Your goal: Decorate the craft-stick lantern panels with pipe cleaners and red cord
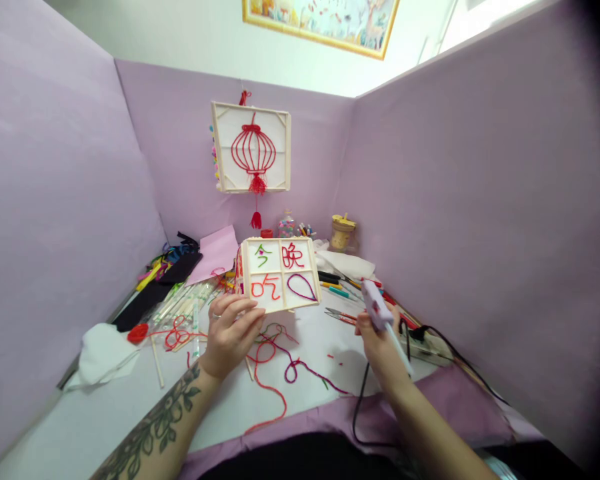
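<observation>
My left hand (pixel 235 333) grips the lower left edge of a small box lantern (pixel 281 275), a pale stick frame with white panels. Its face has four panes: green, purple-red and orange-red yarn characters fill three, and a purple yarn loop (pixel 301 287) lies in the lower right one. To the right, my right hand (pixel 380 343) is wrapped round a lilac glue gun (pixel 377 305), with a white glue stick (pixel 399 350) sticking out of its back end. The gun is apart from the lantern. Purple yarn (pixel 305 368) trails on the table below.
A larger lantern (pixel 253 150) hangs at the back. Scissors (pixel 341 317) and pens (pixel 339 292) lie right of centre. Red yarn (pixel 280 393), packed sticks (pixel 180 303) and a white cloth (pixel 103 353) lie left. A black cord (pixel 363 413) runs by my right arm. Lilac walls surround the table.
</observation>
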`<action>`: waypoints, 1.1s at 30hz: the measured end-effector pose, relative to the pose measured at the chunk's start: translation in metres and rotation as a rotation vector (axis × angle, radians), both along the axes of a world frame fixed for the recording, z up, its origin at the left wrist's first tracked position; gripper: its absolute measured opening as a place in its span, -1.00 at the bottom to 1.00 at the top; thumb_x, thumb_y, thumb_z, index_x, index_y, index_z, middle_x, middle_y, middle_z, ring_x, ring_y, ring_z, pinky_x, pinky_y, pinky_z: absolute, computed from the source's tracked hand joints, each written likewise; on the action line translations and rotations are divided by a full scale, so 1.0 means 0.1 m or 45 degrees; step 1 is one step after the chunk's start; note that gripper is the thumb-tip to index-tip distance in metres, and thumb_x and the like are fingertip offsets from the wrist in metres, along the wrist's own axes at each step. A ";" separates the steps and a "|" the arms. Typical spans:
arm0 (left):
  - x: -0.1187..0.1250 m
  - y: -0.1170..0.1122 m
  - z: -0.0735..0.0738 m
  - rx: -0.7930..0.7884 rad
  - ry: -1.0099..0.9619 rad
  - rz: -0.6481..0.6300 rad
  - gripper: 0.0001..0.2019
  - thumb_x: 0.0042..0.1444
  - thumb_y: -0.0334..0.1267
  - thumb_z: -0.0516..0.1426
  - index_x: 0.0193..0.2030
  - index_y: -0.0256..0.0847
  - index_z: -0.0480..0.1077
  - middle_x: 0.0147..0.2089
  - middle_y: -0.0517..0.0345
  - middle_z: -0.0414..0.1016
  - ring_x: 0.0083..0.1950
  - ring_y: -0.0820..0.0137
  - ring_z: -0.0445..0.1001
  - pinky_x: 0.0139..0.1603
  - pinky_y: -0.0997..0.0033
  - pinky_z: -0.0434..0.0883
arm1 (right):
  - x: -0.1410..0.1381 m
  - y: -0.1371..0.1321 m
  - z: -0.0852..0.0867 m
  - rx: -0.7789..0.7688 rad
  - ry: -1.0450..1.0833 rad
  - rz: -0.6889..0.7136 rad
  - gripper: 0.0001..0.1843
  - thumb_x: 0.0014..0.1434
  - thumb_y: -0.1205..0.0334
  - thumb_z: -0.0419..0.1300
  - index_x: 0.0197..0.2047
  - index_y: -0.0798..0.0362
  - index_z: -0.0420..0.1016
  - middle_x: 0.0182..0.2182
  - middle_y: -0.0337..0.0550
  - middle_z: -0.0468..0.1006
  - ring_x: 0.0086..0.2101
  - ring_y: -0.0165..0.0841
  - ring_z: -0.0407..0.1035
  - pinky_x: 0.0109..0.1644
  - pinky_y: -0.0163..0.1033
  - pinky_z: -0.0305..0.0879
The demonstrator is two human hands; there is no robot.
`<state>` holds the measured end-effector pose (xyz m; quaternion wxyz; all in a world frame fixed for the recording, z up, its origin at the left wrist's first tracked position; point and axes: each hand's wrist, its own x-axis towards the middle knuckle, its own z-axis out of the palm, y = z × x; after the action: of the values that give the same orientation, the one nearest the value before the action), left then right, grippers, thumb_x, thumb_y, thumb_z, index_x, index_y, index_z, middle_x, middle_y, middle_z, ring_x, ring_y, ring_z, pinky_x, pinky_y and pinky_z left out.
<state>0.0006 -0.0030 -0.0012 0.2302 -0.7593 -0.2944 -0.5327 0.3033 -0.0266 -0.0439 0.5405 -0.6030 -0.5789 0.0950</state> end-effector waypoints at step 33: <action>-0.01 0.00 0.00 -0.003 0.007 -0.005 -0.70 0.03 -0.44 0.27 -0.10 -0.07 0.45 -0.15 0.12 0.52 -0.02 0.27 0.43 0.06 0.08 0.37 | -0.40 0.17 0.34 0.415 -0.619 0.162 -0.53 0.17 0.47 -0.06 -0.02 0.02 0.57 -0.16 0.02 0.52 -0.14 -0.20 0.35 -0.05 -0.07 0.36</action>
<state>-0.0001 -0.0031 -0.0011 0.2289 -0.7616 -0.2932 -0.5307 0.2628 -0.0094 -0.0102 0.4689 -0.4759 -0.7355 -0.1128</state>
